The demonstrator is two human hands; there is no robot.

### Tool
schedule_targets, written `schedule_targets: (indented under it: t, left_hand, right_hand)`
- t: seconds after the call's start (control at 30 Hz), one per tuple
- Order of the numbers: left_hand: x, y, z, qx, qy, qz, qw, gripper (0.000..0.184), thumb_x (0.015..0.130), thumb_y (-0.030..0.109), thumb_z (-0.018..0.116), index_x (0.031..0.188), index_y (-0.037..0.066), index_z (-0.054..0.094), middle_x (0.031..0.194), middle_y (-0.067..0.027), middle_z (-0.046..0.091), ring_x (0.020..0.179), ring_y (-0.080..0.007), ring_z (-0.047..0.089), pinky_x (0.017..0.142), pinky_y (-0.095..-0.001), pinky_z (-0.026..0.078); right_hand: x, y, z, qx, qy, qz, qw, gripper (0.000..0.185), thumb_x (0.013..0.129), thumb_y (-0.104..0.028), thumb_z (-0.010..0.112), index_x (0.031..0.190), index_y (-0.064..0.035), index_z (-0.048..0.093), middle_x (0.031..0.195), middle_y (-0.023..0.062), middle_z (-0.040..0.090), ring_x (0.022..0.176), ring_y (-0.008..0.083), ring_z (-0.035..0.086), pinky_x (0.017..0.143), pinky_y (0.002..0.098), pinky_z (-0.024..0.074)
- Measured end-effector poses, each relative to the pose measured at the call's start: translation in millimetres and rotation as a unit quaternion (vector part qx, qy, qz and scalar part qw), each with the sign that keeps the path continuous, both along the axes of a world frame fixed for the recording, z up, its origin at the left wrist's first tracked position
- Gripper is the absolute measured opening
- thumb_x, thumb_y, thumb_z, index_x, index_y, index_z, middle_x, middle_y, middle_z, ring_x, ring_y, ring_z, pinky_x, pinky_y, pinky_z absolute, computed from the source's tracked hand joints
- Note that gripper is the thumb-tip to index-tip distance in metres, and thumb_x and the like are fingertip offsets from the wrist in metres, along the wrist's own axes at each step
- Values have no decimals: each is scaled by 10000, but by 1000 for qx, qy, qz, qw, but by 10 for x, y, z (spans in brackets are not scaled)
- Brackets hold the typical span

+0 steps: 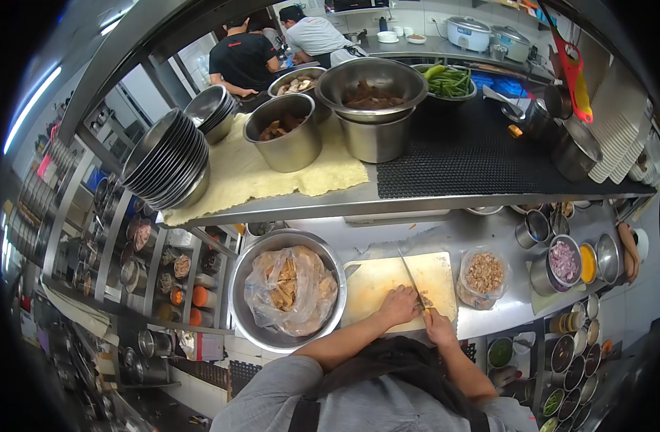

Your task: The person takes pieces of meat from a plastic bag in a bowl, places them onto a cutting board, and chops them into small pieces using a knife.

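A pale cutting board [373, 284] lies on the steel counter in front of me. My right hand [439, 327] is closed round the yellow handle of a knife [410, 275], whose long blade points away over the board. Beside the blade, my left hand [400, 306] rests on the board with its fingers together; what they hold, if anything, is hidden. Small brown chopped pieces [426, 302] lie by the knife near the handle. To the right of the board stands a clear container of chopped brown pieces [484, 272]. Left of it, a large steel bowl [238, 317] holds a plastic bag of brown food [290, 288].
Overhead, a shelf [294, 207] bears stacked bowls [168, 162], steel pots [283, 147] and green vegetables [449, 81]. A pot of chopped onion [562, 261] stands at right. Two people, one in black [242, 61], one in grey [315, 37], work beyond.
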State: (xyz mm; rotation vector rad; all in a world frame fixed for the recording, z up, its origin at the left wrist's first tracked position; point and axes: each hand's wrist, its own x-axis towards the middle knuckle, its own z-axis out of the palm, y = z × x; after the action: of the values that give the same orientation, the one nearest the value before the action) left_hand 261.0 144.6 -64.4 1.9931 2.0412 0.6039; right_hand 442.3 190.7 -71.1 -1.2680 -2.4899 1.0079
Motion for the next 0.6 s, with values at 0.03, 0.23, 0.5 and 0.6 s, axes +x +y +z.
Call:
schedule_targets:
  t: [0.03, 0.23, 0.5, 0.6]
  left_hand:
    - [-5, -20, 27, 7, -4, 5, 1000, 338, 753, 257, 698, 980, 23, 609, 948, -135, 598, 936, -311, 574, 778, -420, 498]
    - [-201, -425, 142, -13, -142, 28, 989, 445, 793, 334, 698, 1096, 20, 613, 1046, -196, 613, 1005, -383, 585, 878, -447, 483]
    - [-347, -1717, 342, -5, -267, 114, 957, 412, 833, 319, 663, 1143, 51, 621, 1069, -195, 662, 1012, -362, 630, 888, -430, 501]
    - [-198, -2119, 189, -61, -335, 169, 925, 441, 818, 343, 673, 1153, 63, 618, 1044, -184, 677, 994, -354, 645, 877, -427, 511]
  right_hand:
    - [-9, -10, 50, 11, -4, 5, 1000, 303, 973, -310, 493, 1056, -30, 573, 785, 295, 638, 755, 493, 615, 686, 565, 483]
    - [-27, -57, 233, 100, -36, 5, 994, 384, 868, -302, 652, 1165, -67, 590, 864, 222, 674, 792, 418, 651, 701, 509, 516]
    - [-33, -73, 302, 262, 116, 73, 955, 300, 771, -38, 685, 1065, 1, 638, 858, 192, 623, 832, 367, 621, 742, 429, 508]
    - [-146, -194, 492, 144, 152, 70, 975, 186, 841, -28, 620, 1011, 33, 661, 778, 159, 635, 698, 263, 628, 657, 360, 500]
